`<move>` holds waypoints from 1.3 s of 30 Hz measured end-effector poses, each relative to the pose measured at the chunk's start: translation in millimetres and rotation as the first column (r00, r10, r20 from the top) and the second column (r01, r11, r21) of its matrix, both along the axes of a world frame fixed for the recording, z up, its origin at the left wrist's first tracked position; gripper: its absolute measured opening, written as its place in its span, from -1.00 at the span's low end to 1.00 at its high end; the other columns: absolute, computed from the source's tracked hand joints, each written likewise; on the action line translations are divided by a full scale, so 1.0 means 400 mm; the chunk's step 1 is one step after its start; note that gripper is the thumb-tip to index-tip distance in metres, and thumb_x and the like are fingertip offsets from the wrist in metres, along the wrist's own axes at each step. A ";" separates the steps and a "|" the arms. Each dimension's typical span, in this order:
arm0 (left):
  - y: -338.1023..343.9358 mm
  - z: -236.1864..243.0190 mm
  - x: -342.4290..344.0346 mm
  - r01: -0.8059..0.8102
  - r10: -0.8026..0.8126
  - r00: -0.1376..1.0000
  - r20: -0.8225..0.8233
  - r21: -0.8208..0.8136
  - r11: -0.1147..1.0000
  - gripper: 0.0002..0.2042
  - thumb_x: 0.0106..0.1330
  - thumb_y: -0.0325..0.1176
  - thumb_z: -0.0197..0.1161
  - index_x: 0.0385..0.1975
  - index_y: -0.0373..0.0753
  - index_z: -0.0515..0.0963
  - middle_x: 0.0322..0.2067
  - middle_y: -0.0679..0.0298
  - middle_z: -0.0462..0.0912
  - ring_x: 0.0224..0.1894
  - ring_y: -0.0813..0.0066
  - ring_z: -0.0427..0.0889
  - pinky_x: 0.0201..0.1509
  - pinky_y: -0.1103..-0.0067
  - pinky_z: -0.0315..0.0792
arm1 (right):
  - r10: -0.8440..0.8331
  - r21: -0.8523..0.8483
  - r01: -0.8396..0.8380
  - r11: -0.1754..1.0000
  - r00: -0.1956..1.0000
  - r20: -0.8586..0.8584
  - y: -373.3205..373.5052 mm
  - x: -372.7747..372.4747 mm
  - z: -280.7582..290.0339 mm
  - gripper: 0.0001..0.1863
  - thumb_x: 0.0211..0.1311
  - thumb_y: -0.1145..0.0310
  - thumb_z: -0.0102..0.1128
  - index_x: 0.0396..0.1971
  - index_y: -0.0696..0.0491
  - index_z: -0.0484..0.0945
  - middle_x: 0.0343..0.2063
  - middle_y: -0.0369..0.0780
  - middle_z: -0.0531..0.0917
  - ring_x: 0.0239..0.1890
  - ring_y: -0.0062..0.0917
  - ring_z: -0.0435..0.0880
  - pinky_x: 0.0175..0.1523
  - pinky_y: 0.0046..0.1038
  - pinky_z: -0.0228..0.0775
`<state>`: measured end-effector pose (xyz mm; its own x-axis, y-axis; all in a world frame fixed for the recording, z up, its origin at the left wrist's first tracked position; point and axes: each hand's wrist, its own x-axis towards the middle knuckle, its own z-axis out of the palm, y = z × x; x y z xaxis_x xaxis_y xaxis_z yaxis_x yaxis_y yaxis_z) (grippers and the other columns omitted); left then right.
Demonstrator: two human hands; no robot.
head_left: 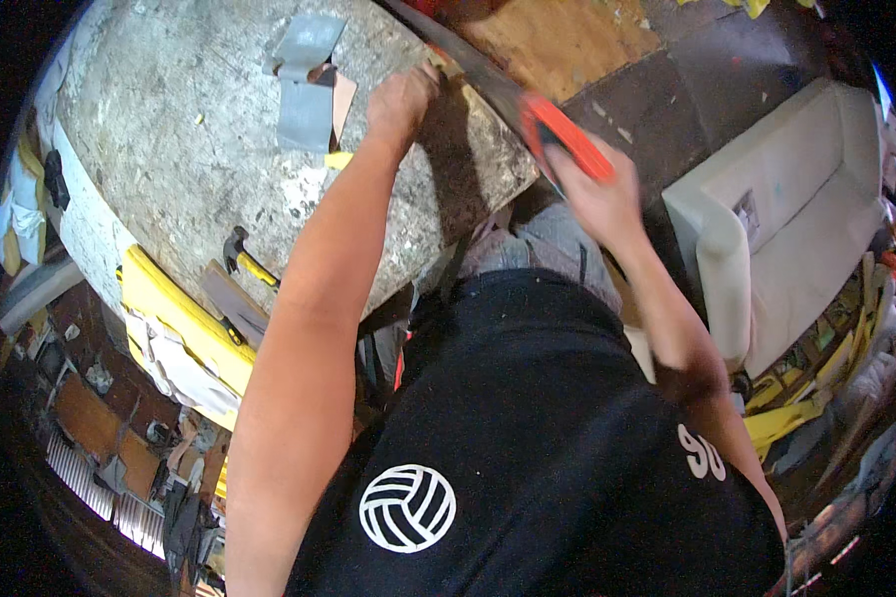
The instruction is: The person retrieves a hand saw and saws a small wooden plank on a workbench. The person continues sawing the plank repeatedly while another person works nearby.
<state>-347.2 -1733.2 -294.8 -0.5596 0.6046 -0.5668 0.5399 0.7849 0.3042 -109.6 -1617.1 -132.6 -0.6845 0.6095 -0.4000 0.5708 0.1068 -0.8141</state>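
Observation:
My right hand (pixel 607 199) grips the orange and black handle (pixel 577 137) of a hand saw, blurred by motion. The saw's blade (pixel 483 70) runs up and left along the right edge of the worn, stained work board (pixel 179 129). My left hand (pixel 400 107) is closed at that edge beside the blade, over a small light wooden piece (pixel 442 63) that is mostly hidden. Just left of that hand lie grey sheet offcuts (pixel 306 109) with a pinkish piece (pixel 342 95) and a small yellow piece (pixel 336 160).
A hammer (pixel 255 267) lies on the board's near left part, by grey strips (pixel 224 289) and yellow foam (pixel 159 298). An upholstered pale sofa (pixel 796 219) stands at right on a dark floor, below a plywood sheet (pixel 553 30). Scraps (pixel 105 398) litter the lower left.

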 end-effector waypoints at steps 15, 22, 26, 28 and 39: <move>0.000 -0.009 0.029 -0.009 0.029 0.989 -0.147 0.135 0.991 -0.45 0.52 -0.05 -0.21 -0.34 -0.29 0.71 -0.31 -0.20 0.68 -0.23 -0.21 0.70 -0.06 0.10 0.57 | 0.020 0.061 -0.008 0.998 0.982 -0.188 -0.051 -0.106 -0.112 -0.56 0.25 0.35 0.21 0.13 0.08 0.55 -0.13 0.09 0.68 -0.03 -0.22 0.73 0.03 -0.34 0.54; -0.012 0.002 0.040 -0.023 0.030 0.974 -0.227 0.033 0.999 -0.41 0.52 0.04 -0.19 -0.37 -0.31 0.70 -0.37 -0.19 0.68 -0.26 -0.20 0.70 -0.09 0.11 0.57 | 0.107 0.111 -0.080 0.991 0.959 -0.264 -0.095 -0.013 -0.184 -0.34 0.08 0.46 0.28 0.27 0.06 0.41 -0.06 0.06 0.65 -0.07 -0.04 0.68 0.05 -0.23 0.56; -0.015 0.004 0.061 -0.051 0.044 0.965 -0.260 -0.020 0.998 -0.39 0.51 0.09 -0.20 -0.35 -0.29 0.70 -0.36 -0.18 0.69 -0.24 -0.18 0.70 -0.07 0.13 0.57 | 0.142 0.225 -0.066 0.972 0.930 -0.340 -0.097 -0.004 -0.210 -0.31 0.06 0.46 0.30 0.28 0.10 0.38 -0.07 0.04 0.66 -0.12 -0.05 0.70 0.03 -0.23 0.57; -0.014 0.002 0.067 -0.060 0.047 0.964 -0.263 -0.039 0.997 -0.39 0.51 0.10 -0.21 -0.34 -0.27 0.70 -0.33 -0.18 0.69 -0.20 -0.17 0.70 -0.03 0.14 0.55 | 0.129 0.206 -0.067 0.976 0.943 -0.306 -0.099 0.005 -0.216 -0.32 0.06 0.45 0.30 0.28 0.10 0.39 -0.10 0.03 0.67 -0.13 -0.06 0.70 0.02 -0.23 0.56; 0.014 0.060 0.070 -0.205 0.193 0.972 -0.135 -0.082 0.975 -0.35 0.53 0.08 -0.31 -0.25 -0.28 0.71 -0.20 -0.20 0.68 -0.08 -0.21 0.66 0.08 0.11 0.50 | -0.011 -0.054 0.009 0.999 0.999 -0.038 -0.033 0.135 -0.033 -0.50 0.24 0.36 0.28 0.19 0.10 0.51 -0.19 -0.02 0.72 -0.16 -0.36 0.77 -0.01 -0.38 0.54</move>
